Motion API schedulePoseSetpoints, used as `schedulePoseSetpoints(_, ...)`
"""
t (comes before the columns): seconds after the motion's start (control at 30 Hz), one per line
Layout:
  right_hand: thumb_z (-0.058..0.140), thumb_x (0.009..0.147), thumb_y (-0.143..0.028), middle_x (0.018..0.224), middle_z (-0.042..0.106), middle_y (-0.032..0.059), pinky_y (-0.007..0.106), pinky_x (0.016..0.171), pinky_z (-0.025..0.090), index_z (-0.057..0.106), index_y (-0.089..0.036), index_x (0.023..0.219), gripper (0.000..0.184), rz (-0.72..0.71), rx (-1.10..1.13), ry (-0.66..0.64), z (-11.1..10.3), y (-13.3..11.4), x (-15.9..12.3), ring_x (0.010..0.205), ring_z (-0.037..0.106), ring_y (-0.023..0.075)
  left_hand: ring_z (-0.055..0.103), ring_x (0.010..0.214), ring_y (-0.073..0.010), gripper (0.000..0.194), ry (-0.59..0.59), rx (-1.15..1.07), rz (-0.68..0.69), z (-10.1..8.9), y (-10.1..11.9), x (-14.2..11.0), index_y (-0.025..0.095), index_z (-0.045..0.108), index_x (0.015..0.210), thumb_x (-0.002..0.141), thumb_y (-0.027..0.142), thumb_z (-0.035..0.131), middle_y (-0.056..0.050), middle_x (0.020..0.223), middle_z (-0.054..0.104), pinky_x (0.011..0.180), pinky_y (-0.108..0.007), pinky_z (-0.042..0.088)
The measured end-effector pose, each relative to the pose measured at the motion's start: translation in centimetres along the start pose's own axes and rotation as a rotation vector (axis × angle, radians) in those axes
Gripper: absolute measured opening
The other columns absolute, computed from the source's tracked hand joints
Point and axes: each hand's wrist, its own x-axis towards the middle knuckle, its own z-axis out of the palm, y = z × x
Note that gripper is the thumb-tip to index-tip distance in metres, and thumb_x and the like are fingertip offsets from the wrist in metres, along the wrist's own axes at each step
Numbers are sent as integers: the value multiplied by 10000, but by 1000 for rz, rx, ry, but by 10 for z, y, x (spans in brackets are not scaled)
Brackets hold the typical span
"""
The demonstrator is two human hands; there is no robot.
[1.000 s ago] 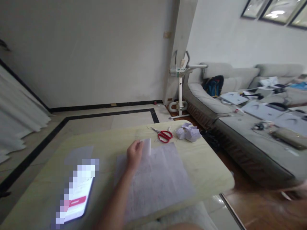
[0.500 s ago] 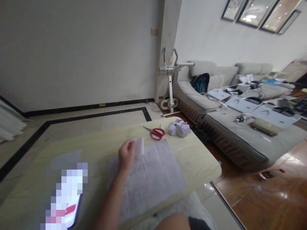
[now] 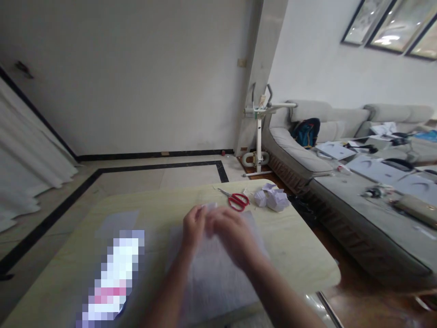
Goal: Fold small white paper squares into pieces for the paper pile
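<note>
Near left, a phone [image 3: 114, 269] shows a screen pixelated past reading. The left hand [image 3: 194, 225] pinches a small paper [image 3: 211, 206] over a large sheet [image 3: 218, 284], too blurred to read. Just right, the right hand [image 3: 232, 230]'s grip I cannot tell. Far right: scissors [image 3: 238, 201], crumpled paper [image 3: 277, 199].

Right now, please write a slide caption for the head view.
Left hand holding a small paper piece, blurred right hand close beside it, red-handled scissors and crumpled paper beyond.

head view | forward, down | table [image 3: 297, 248] near | sofa [image 3: 355, 209] farther right
</note>
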Motion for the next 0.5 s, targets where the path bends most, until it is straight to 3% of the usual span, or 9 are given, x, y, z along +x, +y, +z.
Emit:
schedulePoseSetpoints(0.07,582,796,-338,770,637,21,262,643,450,649,-180,849,180,-4,-43,225,-25,19,20,697,572,151,574,639,-171,256,-14,16,10,-1,0,0,158,628,690,791,372,530,-24,649,631,607,-247,445)
schedulePoseSetpoints(0.13,609,769,-371,843,651,55,286,679,455,647,-158,943,277,42,-161,298,-38,44,34,753,583,174,567,639,-166,243,-17,15,4,-1,0,-1,156,626,713,794,364,532,-12,650,620,593,-236,438)
schedulePoseSetpoints(0.2,607,768,-380,866,659,71,296,693,456,653,-147,935,291,86,-215,235,-41,67,42,770,591,184,564,646,-162,240,-22,-7,-3,-1,1,-1,150,628,727,797,360,535,-9,659,619,589,-227,435)
schedulePoseSetpoints(0.3,564,797,-370,708,628,35,265,605,427,655,-150,779,239,114,-246,110,-38,88,44,659,565,159,570,655,-162,245,-38,-44,-26,0,3,-2,142,638,728,787,364,555,-13,661,632,591,-220,439)
schedulePoseSetpoints(0.4,540,807,-345,589,551,1,239,527,371,607,-154,645,259,138,-247,83,-37,93,40,569,509,132,581,663,-164,245,-51,-77,-64,1,5,-3,136,657,756,771,368,581,-21,684,656,589,-216,445)
schedulePoseSetpoints(0.5,548,801,-340,583,533,-8,229,522,361,597,-155,642,248,149,-212,87,-41,93,37,565,497,123,580,652,-159,249,-57,-92,-83,2,8,-4,132,661,758,769,370,590,-23,686,658,577,-209,445)
